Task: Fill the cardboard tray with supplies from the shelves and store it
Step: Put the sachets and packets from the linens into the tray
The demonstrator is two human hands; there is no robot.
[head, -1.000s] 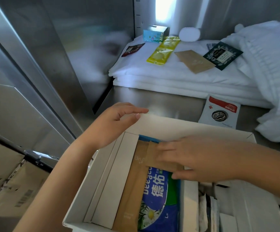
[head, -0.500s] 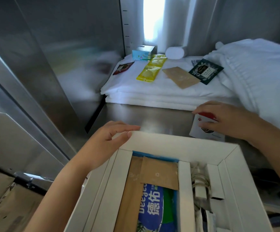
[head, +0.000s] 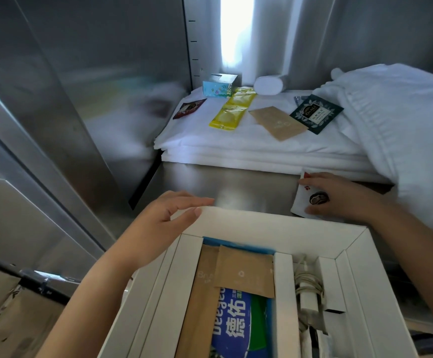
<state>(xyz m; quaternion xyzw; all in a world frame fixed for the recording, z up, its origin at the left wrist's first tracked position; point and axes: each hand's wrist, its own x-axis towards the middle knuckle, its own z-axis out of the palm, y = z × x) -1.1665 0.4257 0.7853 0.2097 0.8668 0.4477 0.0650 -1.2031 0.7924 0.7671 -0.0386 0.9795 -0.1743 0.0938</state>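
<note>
The white cardboard tray (head: 269, 224) fills the lower middle of the head view. Its left compartment holds a brown paper packet (head: 245, 273) lying over a longer brown packet and a blue wipes pack (head: 238, 321). A white cable and charger (head: 308, 288) sit in the narrow right compartment. My left hand (head: 166, 220) holds the tray's far left corner, fingers over the rim. My right hand (head: 339, 197) rests on a white sachet with a red top (head: 304, 202) on the steel shelf, fingers curling round it.
Folded white linen (head: 249, 148) at the back of the shelf carries a yellow sachet (head: 232, 111), a brown packet (head: 277, 122), a dark green tea sachet (head: 316, 113), a dark red sachet (head: 188, 108), a small teal box (head: 218, 86) and a white roll (head: 268, 85). A white robe (head: 404, 120) lies right. Steel wall left.
My right hand left the brown packet in the tray, moved up and right to the shelf, and settled on the white sachet. My left hand stayed on the tray corner.
</note>
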